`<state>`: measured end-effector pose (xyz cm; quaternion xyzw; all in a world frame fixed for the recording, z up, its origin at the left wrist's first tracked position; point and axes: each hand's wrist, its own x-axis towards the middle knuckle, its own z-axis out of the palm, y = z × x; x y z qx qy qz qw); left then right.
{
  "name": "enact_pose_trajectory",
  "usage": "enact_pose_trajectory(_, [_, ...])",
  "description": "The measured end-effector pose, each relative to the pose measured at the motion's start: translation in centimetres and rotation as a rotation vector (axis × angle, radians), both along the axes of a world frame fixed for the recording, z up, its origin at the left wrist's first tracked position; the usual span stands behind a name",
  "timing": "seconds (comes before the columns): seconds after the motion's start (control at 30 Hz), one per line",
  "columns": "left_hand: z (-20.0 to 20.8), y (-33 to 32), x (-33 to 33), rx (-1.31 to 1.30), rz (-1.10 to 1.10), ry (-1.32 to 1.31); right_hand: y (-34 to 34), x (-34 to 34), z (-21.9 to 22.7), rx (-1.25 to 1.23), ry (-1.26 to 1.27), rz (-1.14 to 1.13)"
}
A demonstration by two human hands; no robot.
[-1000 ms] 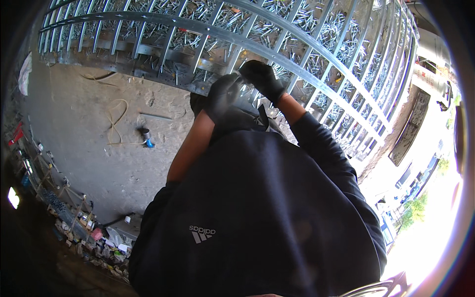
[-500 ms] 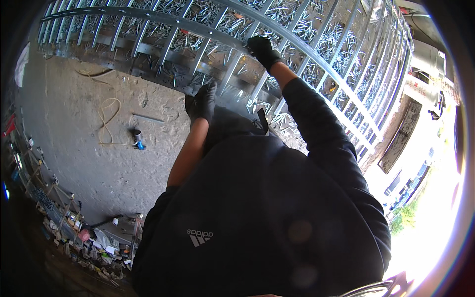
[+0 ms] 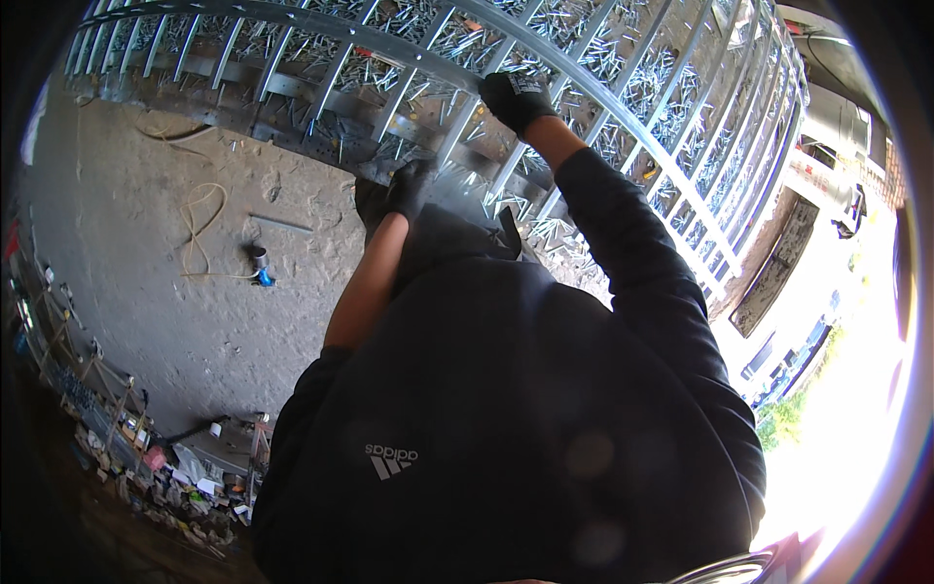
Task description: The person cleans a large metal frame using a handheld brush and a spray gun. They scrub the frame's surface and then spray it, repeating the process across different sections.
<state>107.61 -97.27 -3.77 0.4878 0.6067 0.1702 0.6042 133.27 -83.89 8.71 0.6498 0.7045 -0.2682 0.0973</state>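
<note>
Rail (image 3: 409, 44) under right hand (image 3: 516, 97)

A white three-stripe logo (image 3: 391, 460) marks the black sweatshirt's (image 3: 506, 428) back.

Sunlit concrete floor (image 3: 146, 253), apparently cluttered edge.

right hand (image 3: 516, 97) climbs away from the chest to grip the upper rail (image 3: 409, 49); left hand (image 3: 394, 195) drops off beside it, down to the lower rail (image 3: 292, 88).
</note>
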Motion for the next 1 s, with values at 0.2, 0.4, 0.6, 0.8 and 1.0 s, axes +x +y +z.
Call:
enact_pose_trajectory(0.2, [-0.9,2.1,1.9,-0.060,-0.102,0.280,-0.4,-0.6,0.1,-0.040,-0.029,0.004])
enact_pose_trajectory(0.4, [-0.8,0.7,0.6,-0.013,-0.056,0.226,0.0,-0.7,-0.3,0.091,-0.110,0.200])
enact_pose_trajectory(0.6, [-1.9,1.1,-0.4,0.026,-0.114,0.260,0.2,-0.8,0.6,-0.004,-0.127,0.125])
enact_pose_trajectory(0.8, [3.7,0.9,0.2,-0.312,0.364,-0.104,-0.1,-2.4,-0.5,0.053,-0.246,0.224])
enact_pose_trajectory(1.0, [9.4,0.2,0.7,-0.606,0.419,-0.469,0.4,-2.0,-2.1,-0.037,-0.218,0.024])
